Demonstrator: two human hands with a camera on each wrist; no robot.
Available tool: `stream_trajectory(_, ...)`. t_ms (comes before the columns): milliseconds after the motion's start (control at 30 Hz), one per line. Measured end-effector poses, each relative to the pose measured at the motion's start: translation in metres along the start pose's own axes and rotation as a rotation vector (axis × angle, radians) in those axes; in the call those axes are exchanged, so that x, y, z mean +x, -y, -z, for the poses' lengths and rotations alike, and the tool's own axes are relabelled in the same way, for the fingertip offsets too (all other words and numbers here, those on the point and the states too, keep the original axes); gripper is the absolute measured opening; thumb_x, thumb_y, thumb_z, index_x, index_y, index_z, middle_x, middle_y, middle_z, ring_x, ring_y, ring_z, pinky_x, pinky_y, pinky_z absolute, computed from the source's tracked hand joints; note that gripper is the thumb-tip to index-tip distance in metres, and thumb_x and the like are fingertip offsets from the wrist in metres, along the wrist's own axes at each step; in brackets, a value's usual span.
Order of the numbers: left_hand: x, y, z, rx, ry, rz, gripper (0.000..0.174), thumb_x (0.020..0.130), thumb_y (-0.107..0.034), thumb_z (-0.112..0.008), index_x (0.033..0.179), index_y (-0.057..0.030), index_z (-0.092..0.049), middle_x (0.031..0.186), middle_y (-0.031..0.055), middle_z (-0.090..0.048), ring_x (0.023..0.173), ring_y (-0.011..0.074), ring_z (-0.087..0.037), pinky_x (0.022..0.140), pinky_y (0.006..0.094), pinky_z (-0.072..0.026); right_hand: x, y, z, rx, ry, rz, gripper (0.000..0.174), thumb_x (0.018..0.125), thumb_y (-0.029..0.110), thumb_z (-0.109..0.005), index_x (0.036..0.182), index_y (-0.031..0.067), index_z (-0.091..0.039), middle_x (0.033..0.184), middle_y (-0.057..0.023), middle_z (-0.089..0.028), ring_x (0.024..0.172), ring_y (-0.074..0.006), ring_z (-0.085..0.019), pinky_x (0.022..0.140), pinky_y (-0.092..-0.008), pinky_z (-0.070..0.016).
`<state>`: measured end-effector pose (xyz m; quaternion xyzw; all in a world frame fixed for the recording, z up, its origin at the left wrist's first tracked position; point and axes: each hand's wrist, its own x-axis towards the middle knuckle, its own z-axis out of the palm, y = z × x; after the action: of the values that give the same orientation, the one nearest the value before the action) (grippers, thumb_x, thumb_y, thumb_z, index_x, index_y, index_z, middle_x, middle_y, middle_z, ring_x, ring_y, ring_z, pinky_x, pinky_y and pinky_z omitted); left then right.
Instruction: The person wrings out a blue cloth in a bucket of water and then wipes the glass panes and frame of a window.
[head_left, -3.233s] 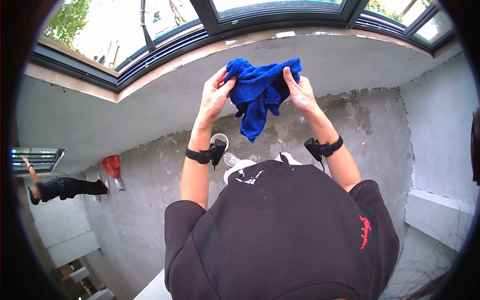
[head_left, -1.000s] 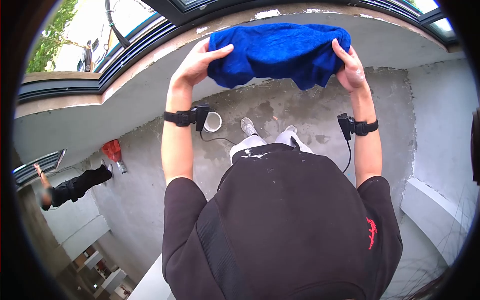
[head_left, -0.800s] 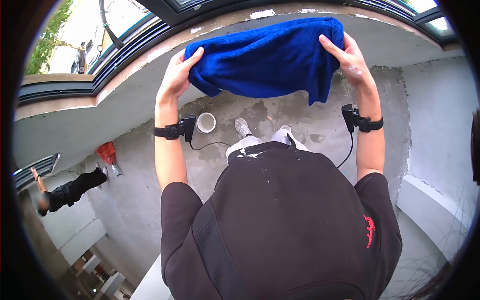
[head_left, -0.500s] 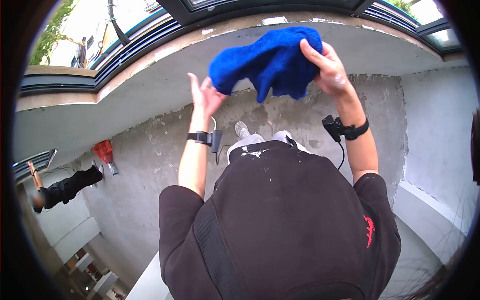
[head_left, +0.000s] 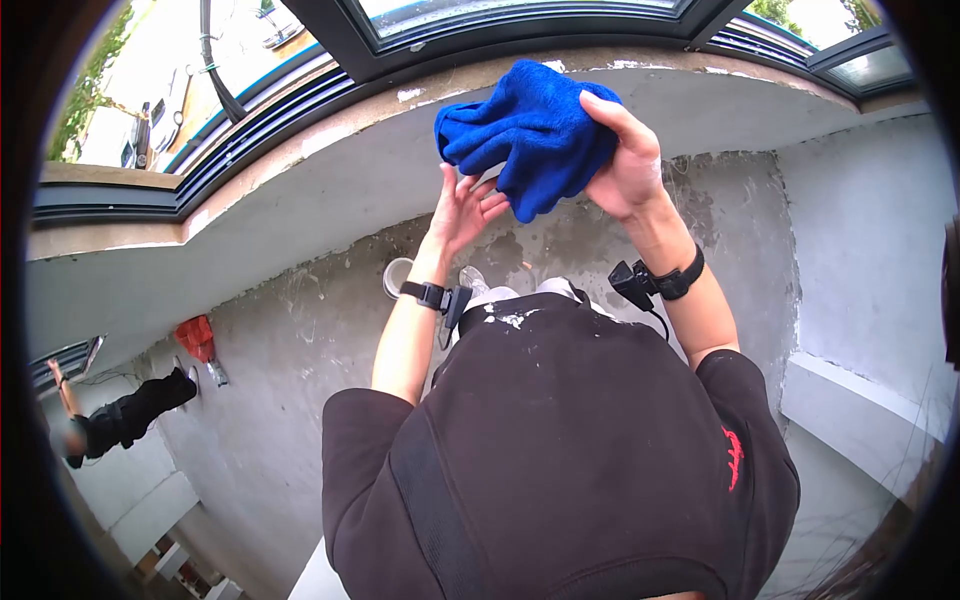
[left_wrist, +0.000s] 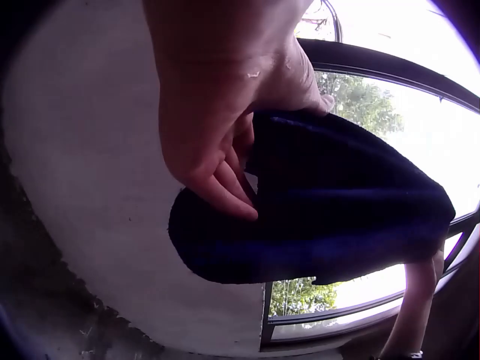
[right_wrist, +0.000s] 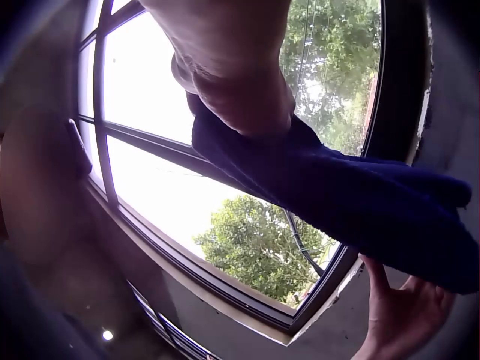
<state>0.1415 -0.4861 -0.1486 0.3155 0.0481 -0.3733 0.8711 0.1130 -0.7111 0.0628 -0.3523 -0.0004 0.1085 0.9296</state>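
A blue cloth (head_left: pixel 540 135), bunched and folded, hangs in front of the wall below the window. My right hand (head_left: pixel 628 165) grips its right side, thumb on the near face and the other fingers hidden behind. Under the cloth's lower left edge is my left hand (head_left: pixel 465 210), fingers spread and relaxed, palm toward the cloth. The left wrist view has the left hand (left_wrist: pixel 225 112) beside the dark cloth (left_wrist: pixel 330 202), fingertips near or touching it. In the right wrist view the cloth (right_wrist: pixel 337 195) stretches from the right hand (right_wrist: pixel 240 82) toward the left hand (right_wrist: pixel 409 315).
A dark window frame (head_left: pixel 440 50) and rough sill (head_left: pixel 330 120) run above the hands. On the floor (head_left: pixel 290 370) are a white bucket (head_left: pixel 397 278), partly hidden, and a red bag (head_left: pixel 197 338). Another person (head_left: pixel 130 415) is at the far left by a window.
The cloth, earlier spread wide between both hands, is now bunched around the right hand. My left hand has released its hold and moved inward beneath the cloth; the right hand has also moved left.
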Motion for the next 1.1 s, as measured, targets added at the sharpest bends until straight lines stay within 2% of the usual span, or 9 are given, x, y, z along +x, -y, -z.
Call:
stream_trajectory(33,0.016,-0.012,0.011,-0.219,0.446,0.081,0.081,0.096,-0.067,-0.048,0.148,-0.0039,-0.042,0.141,0.0169,-0.056,0.121,0.0256,-0.063,0.100,0.0395,-0.0539,0.001,0.002,-0.003,0.010,-0.015,0.009,0.043,0.099,0.027,-0.058,0.128,-0.0037,-0.059,0.116,-0.0135,-0.069,0.103,-0.0228,-0.069,0.094,-0.0382,-0.0543)
stream_trajectory(67,0.021,-0.009,0.019,-0.217,0.453,0.077,0.081,0.096,-0.067,-0.048,0.148,-0.0039,-0.042,0.141,0.0169,-0.056,0.121,0.0256,-0.063,0.100,0.0395,-0.0539,0.001,0.004,-0.005,0.003,-0.010,0.013,0.043,0.099,0.027,-0.058,0.128,-0.0037,-0.059,0.116,-0.0135,-0.069,0.103,-0.0228,-0.069,0.094,-0.0382,-0.0543)
stream_trajectory(133,0.003,-0.029,-0.038,0.166,0.047,0.125,0.073,0.100,-0.056,-0.052,0.148,-0.0030,-0.041,0.137,0.0145,-0.060,0.119,0.0232,-0.064,0.098,0.0391,-0.0551,0.000,0.010,-0.005,0.028,-0.017,0.079,0.045,0.099,0.030,-0.057,0.128,-0.0039,-0.059,0.119,-0.0149,-0.069,0.107,-0.0249,-0.068,0.097,-0.0406,-0.0534)
stream_trajectory(367,0.011,-0.026,-0.046,0.348,0.099,-0.196,0.072,0.096,-0.038,-0.069,0.149,-0.0003,-0.038,0.142,0.0129,-0.055,0.124,0.0221,-0.059,0.107,0.0382,-0.0487,-0.009,0.023,-0.008,0.289,0.169,0.079,0.047,0.103,0.034,-0.049,0.128,-0.0048,-0.059,0.124,-0.0170,-0.068,0.112,-0.0291,-0.067,0.103,-0.0424,-0.0498)
stream_trajectory(533,0.009,-0.054,-0.070,0.427,0.020,-0.387,0.072,0.091,-0.020,-0.077,0.146,0.0042,-0.037,0.143,0.0149,-0.053,0.128,0.0228,-0.055,0.110,0.0383,-0.0456,-0.016,0.039,0.026,-0.068,-0.009,0.222,0.048,0.107,0.035,-0.042,0.126,-0.0033,-0.064,0.121,-0.0143,-0.070,0.112,-0.0251,-0.067,0.104,-0.0384,-0.0472)
stream_trajectory(733,-0.030,-0.119,-0.061,0.803,-0.047,0.056,0.053,0.092,-0.016,-0.075,0.136,0.0020,-0.052,0.114,0.0111,-0.070,0.096,0.0140,-0.069,0.090,0.0273,-0.0561,-0.044,0.063,0.074,-0.742,-0.362,0.225,0.038,0.104,0.031,-0.058,0.109,-0.0029,-0.073,0.103,-0.0043,-0.074,0.094,-0.0092,-0.065,0.091,-0.0258,-0.0477)
stream_trajectory(933,-0.036,-0.111,-0.079,0.301,-0.067,-0.464,0.072,0.087,-0.002,-0.077,0.149,-0.0099,-0.041,0.113,0.0120,-0.064,0.104,0.0150,-0.064,0.091,0.0304,-0.0554,-0.058,0.061,0.074,-0.299,-0.337,0.168,0.045,0.105,0.041,-0.054,0.106,-0.0006,-0.073,0.100,-0.0040,-0.073,0.094,-0.0132,-0.065,0.089,-0.0266,-0.0462)
stream_trajectory(1033,-0.026,-0.098,-0.078,0.743,-0.014,-0.435,0.066,0.087,0.004,-0.073,0.146,-0.0072,-0.046,0.121,0.0094,-0.062,0.107,0.0109,-0.060,0.092,0.0263,-0.0523,-0.060,0.059,0.085,-0.152,-0.355,0.137,0.047,0.106,0.042,-0.052,0.103,-0.0001,-0.073,0.096,-0.0030,-0.072,0.095,-0.0115,-0.062,0.089,-0.0271,-0.0453)
stream_trajectory(1100,-0.019,-0.102,-0.059,0.832,-0.060,-0.419,0.057,0.088,0.003,-0.074,0.140,-0.0046,-0.052,0.119,0.0076,-0.064,0.104,0.0099,-0.061,0.091,0.0248,-0.0519,-0.065,0.066,0.118,-0.740,-0.383,0.107,0.048,0.105,0.043,-0.053,0.100,0.0001,-0.073,0.091,-0.0011,-0.070,0.088,-0.0087,-0.061,0.084,-0.0258,-0.0469)
